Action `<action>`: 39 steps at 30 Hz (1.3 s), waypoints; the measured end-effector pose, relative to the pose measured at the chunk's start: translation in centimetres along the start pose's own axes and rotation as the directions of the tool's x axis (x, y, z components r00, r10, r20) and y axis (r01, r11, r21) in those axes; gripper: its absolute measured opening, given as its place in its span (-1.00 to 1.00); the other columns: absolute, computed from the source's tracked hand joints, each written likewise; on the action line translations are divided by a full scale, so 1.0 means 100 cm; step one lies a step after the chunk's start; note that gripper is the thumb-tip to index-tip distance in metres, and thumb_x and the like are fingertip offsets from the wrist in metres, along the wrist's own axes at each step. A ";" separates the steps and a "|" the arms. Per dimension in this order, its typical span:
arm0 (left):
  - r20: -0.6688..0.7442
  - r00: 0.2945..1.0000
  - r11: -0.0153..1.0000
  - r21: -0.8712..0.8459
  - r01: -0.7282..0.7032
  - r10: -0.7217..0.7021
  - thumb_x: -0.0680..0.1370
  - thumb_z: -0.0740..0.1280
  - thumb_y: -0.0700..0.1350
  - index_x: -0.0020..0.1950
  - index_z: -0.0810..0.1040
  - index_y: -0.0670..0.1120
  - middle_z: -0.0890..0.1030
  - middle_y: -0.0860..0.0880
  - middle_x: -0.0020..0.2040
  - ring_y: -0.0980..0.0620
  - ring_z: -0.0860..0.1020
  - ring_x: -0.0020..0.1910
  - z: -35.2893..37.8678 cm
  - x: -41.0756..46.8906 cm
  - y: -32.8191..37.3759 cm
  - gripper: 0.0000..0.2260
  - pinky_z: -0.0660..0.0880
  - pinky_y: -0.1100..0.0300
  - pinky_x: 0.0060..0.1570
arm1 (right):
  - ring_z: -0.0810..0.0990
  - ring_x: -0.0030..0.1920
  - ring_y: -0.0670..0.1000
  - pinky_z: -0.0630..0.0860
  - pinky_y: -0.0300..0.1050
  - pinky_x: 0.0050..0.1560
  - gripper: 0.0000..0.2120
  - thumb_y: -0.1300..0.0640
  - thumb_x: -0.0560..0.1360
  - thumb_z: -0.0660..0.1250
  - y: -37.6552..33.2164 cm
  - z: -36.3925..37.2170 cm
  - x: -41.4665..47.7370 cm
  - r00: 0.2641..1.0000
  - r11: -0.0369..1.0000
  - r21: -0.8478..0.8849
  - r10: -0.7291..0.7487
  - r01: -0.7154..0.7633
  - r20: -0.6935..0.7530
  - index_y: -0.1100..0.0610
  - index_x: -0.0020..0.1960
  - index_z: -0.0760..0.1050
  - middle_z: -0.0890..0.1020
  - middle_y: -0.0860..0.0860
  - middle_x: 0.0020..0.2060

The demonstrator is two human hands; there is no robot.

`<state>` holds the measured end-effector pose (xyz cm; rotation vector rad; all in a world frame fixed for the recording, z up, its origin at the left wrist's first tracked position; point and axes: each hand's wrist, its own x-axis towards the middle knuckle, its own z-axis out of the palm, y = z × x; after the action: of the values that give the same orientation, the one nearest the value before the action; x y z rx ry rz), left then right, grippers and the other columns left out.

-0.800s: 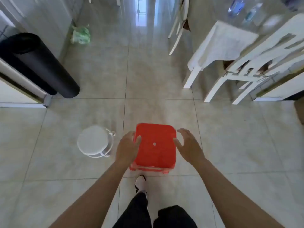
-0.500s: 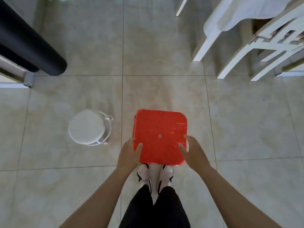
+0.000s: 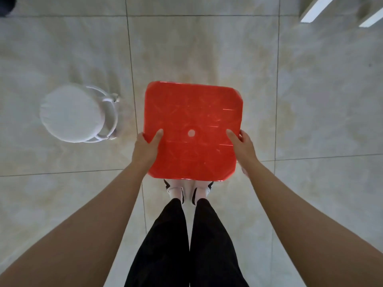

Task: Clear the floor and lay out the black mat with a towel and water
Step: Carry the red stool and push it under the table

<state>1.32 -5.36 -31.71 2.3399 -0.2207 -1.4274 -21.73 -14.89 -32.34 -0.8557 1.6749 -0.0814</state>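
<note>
A red square plastic stool (image 3: 192, 112) with a small hole in its seat fills the middle of the view, seen from straight above, over my white shoes. My left hand (image 3: 146, 149) grips its left edge, thumb on top of the seat. My right hand (image 3: 242, 147) grips the right edge the same way. Only a dark corner of the rolled black mat (image 3: 6, 6) shows at the top left. No towel or water is in view.
A round white stool (image 3: 71, 114) stands on the tiled floor to the left of the red one. White chair legs (image 3: 317, 9) reach in at the top right. Beige tiles surround me on all sides.
Both hands have closed on the red stool's sides. The view has tipped down and the stool looks larger and nearer. The mat and chairs slid out of the top.
</note>
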 end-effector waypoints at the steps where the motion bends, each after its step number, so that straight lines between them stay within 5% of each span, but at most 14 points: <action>1: 0.014 1.000 0.999 -0.039 0.026 -0.026 0.52 0.26 0.25 0.43 0.29 -0.15 0.47 -0.02 0.22 -0.05 0.48 0.20 0.000 0.005 -0.001 -0.36 0.40 0.03 0.18 | 0.60 0.14 0.04 0.54 0.03 0.14 -0.44 -0.22 0.47 0.31 0.003 -0.002 0.005 0.999 0.999 0.038 0.025 -0.027 0.031 0.08 0.34 0.39 0.59 -0.01 0.18; 5: 0.120 0.991 0.985 -0.154 0.073 -0.054 0.46 0.32 0.29 0.25 0.46 -0.06 0.59 0.01 0.09 0.00 0.57 0.05 -0.006 0.027 0.001 -0.46 0.46 0.06 0.12 | 0.65 0.09 0.06 0.54 0.06 0.16 -0.55 -0.27 0.39 0.38 0.009 -0.010 0.026 0.986 0.993 0.084 0.072 -0.085 0.150 -0.02 0.13 0.49 0.66 0.01 0.10; 9: 0.218 0.969 0.968 -0.194 0.156 -0.113 0.15 0.44 0.48 0.26 0.55 -0.05 0.68 -0.02 0.11 -0.05 0.65 0.07 -0.015 0.045 0.000 -0.15 0.50 -0.08 0.23 | 0.64 0.11 0.06 0.50 0.12 0.25 -0.39 -0.28 0.30 0.46 0.004 -0.009 0.038 0.970 0.988 0.100 0.096 -0.121 0.222 0.02 0.23 0.47 0.66 0.00 0.12; 12: 0.140 0.985 0.963 -0.232 0.136 -0.105 0.21 0.44 0.43 0.15 0.58 -0.08 0.69 -0.03 0.02 -0.02 0.66 -0.02 -0.009 0.040 0.010 -0.27 0.57 0.03 0.05 | 0.62 0.11 0.05 0.49 0.10 0.25 -0.41 -0.25 0.31 0.46 0.000 -0.010 0.040 0.968 0.982 0.113 0.121 -0.148 0.221 0.02 0.22 0.46 0.65 -0.01 0.13; 15: -0.045 0.996 0.961 -0.269 0.068 -0.083 0.35 0.41 0.33 -0.12 0.55 -0.04 0.64 0.02 -0.14 0.06 0.61 -0.16 0.001 0.032 0.021 -0.56 0.49 0.22 -0.23 | 0.61 0.03 -0.03 0.54 -0.11 -0.04 -0.39 -0.18 0.36 0.45 -0.011 -0.016 0.039 0.968 0.969 0.173 0.138 -0.176 0.209 0.09 0.29 0.42 0.62 0.00 0.14; 17: -0.083 0.994 0.964 -0.261 0.053 -0.077 0.32 0.40 0.38 -0.16 0.53 -0.01 0.63 0.03 -0.15 0.05 0.61 -0.15 0.005 0.027 0.031 -0.55 0.50 0.17 -0.15 | 0.61 0.03 -0.02 0.50 -0.18 -0.18 -0.35 -0.17 0.36 0.46 -0.018 -0.021 0.036 0.966 0.957 0.213 0.150 -0.195 0.209 0.14 0.32 0.41 0.61 0.02 0.16; 27: -0.105 0.993 0.956 -0.291 0.025 -0.058 0.12 0.41 0.50 -0.01 0.58 -0.08 0.67 -0.01 -0.07 -0.03 0.64 -0.07 -0.013 -0.007 0.120 -0.26 0.55 -0.01 0.10 | 0.63 0.05 0.03 0.56 -0.10 -0.13 -0.21 -0.23 0.29 0.50 -0.099 -0.065 0.013 0.981 0.945 0.289 0.110 -0.152 0.159 0.15 0.37 0.38 0.61 0.05 0.19; 32: -0.142 0.990 0.957 -0.286 -0.047 0.006 0.27 0.41 0.40 -0.20 0.52 -0.06 0.60 0.02 -0.21 0.04 0.59 -0.18 -0.028 -0.017 0.187 -0.47 0.50 0.13 -0.15 | 0.64 0.04 0.01 0.54 -0.16 -0.20 -0.26 -0.21 0.32 0.48 -0.162 -0.080 0.006 0.986 0.950 0.303 0.031 -0.080 0.163 0.17 0.35 0.40 0.63 0.05 0.15; 39: -0.162 0.982 0.948 -0.289 -0.137 0.092 0.30 0.40 0.38 -0.24 0.49 -0.05 0.58 0.02 -0.24 0.08 0.55 -0.26 -0.065 0.001 0.283 -0.51 0.40 0.22 -0.36 | 0.66 0.01 -0.02 0.53 -0.19 -0.31 -0.39 -0.18 0.35 0.47 -0.260 -0.078 0.011 0.988 0.937 0.348 -0.022 -0.033 0.155 0.09 0.29 0.46 0.67 -0.01 0.09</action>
<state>8.97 -29.63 -17.67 2.1333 -0.0899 -1.1390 -15.95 -37.43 -18.33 -0.5715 1.4577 -0.2933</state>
